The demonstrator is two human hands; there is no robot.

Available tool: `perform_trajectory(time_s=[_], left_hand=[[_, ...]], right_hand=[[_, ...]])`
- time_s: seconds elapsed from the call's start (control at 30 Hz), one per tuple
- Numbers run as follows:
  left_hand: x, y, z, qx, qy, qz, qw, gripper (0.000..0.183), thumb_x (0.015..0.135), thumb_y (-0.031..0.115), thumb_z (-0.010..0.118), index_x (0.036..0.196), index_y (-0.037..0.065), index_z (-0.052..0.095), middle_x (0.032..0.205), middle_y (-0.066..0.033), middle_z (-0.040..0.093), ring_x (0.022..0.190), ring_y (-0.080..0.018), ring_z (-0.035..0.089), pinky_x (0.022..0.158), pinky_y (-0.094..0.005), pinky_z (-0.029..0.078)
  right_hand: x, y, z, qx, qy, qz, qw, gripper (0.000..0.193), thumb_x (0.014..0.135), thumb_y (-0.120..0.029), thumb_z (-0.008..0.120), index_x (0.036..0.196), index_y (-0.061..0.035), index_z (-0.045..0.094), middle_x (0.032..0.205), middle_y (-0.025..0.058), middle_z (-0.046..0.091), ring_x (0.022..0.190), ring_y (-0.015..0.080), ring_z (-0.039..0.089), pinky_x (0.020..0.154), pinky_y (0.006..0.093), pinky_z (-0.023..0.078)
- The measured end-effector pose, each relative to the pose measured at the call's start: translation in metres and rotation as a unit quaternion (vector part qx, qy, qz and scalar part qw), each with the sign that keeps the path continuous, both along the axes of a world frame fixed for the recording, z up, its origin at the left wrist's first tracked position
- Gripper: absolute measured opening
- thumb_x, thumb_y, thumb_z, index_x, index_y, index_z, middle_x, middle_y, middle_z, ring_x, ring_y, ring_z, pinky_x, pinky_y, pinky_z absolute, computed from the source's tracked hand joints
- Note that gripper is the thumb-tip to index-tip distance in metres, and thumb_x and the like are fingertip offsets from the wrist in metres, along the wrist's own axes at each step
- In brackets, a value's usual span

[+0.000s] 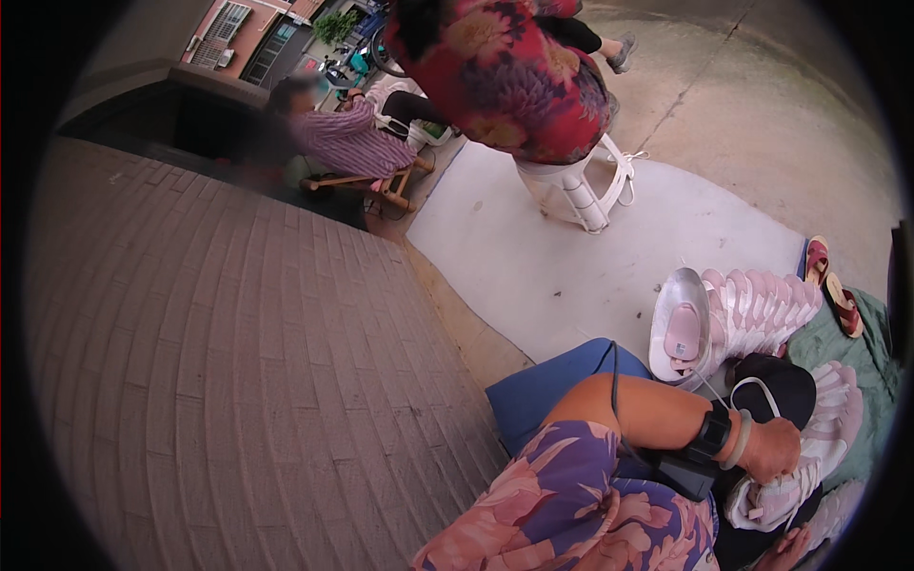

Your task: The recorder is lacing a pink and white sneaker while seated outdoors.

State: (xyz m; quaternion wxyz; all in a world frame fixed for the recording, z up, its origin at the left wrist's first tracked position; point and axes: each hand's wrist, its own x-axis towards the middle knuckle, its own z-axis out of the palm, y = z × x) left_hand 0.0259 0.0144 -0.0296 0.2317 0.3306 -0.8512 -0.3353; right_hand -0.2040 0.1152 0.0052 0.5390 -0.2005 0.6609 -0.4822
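Note:
My left hand [769, 449] is closed in a fist over a pink and white sneaker [769, 502] at the lower right. A white shoelace [764, 392] loops up from the fist. The sneaker lies over my black-clothed lap, its laces partly loose. Low at the picture's edge, my right hand [786, 550] shows only its bent fingers, just below the sneaker; what they hold is hidden. A wristwatch-like black band [710, 436] and a pale bangle [738, 440] circle my left wrist.
A row of pink and white sneakers [762, 303] stands beyond my left arm, and more sneakers [836, 419] lie on green cloth [862, 352]. Red sandals [843, 305] lie near them. A person in a floral top [505, 86] sits on a white stool [583, 195]. A brick wall [238, 381] fills the left.

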Motion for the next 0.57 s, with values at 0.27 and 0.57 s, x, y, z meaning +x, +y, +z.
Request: perform_trajectory(time_s=[0.27, 0.57], left_hand=[[-0.002, -0.010, 0.009, 0.095, 0.033, -0.098, 0.990, 0.014, 0.054, 0.022, 0.062, 0.063, 0.014, 0.068, 0.059, -0.0088, 0.061, 0.060, -0.0277, 0.060, 0.051, -0.0371, 0.045], [-0.027, -0.027, -0.023, 0.108, 0.012, -0.077, 0.991, 0.013, 0.059, 0.023, 0.063, 0.066, 0.015, 0.070, 0.064, -0.0062, 0.064, 0.064, -0.0243, 0.062, 0.057, -0.0369, 0.047]], right_hand=[[-0.027, -0.003, -0.025, -0.105, 0.440, 0.194, 0.871, 0.025, 0.088, -0.010, 0.044, 0.063, -0.0093, 0.038, 0.057, 0.0000, 0.034, 0.051, 0.0087, 0.036, 0.045, 0.0234, 0.027], [-0.067, 0.009, -0.018, 0.060, 0.016, 0.012, 0.998, 0.024, 0.088, -0.009, 0.045, 0.065, -0.0096, 0.039, 0.055, -0.0013, 0.029, 0.047, 0.0099, 0.029, 0.042, 0.0227, 0.025]])
